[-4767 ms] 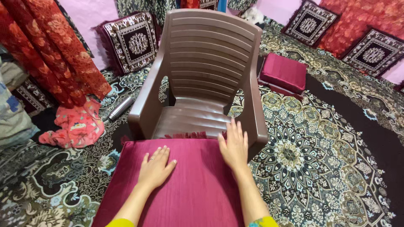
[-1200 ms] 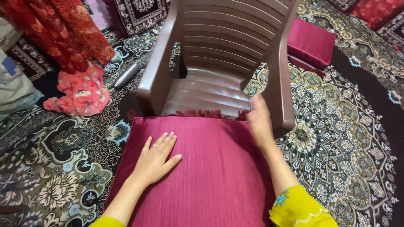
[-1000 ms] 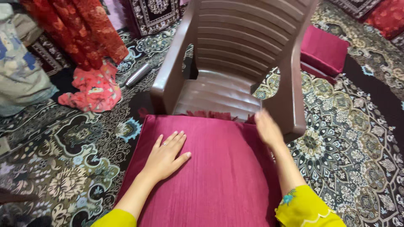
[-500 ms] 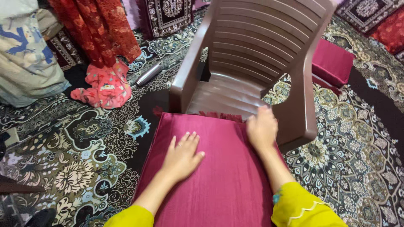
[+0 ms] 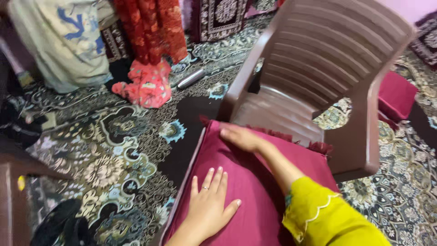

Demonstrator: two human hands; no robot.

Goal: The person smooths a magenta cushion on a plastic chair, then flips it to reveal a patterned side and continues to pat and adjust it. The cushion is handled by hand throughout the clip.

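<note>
Magenta square fabric cushion with a short fringe along its far edge lies flat on the patterned carpet, its far edge pushed up against the front of the brown plastic armchair. Both hands rest on top of it, grasping nothing. The left hand, a ring on one finger, lies palm down with fingers spread on the near part of the cushion. The right hand reaches across to the cushion's far left corner, flat and open, fingertips at the edge; its arm wears a yellow-green sleeve with a scalloped cuff.

The armchair stands just beyond the cushion, seat bare, slatted back tilting away to the right. To the right of the chair, on the floor, sits a second magenta cushion, partly hidden by the chair's arm. The dark floral carpet spreads out to the left and right. Far left of the chair lie a crumpled pink printed cloth and, near it, a silver metal cylinder. Behind them hang red patterned fabric and a pale cloth with blue marks, with a dark embroidered cushion propped at the far wall.
</note>
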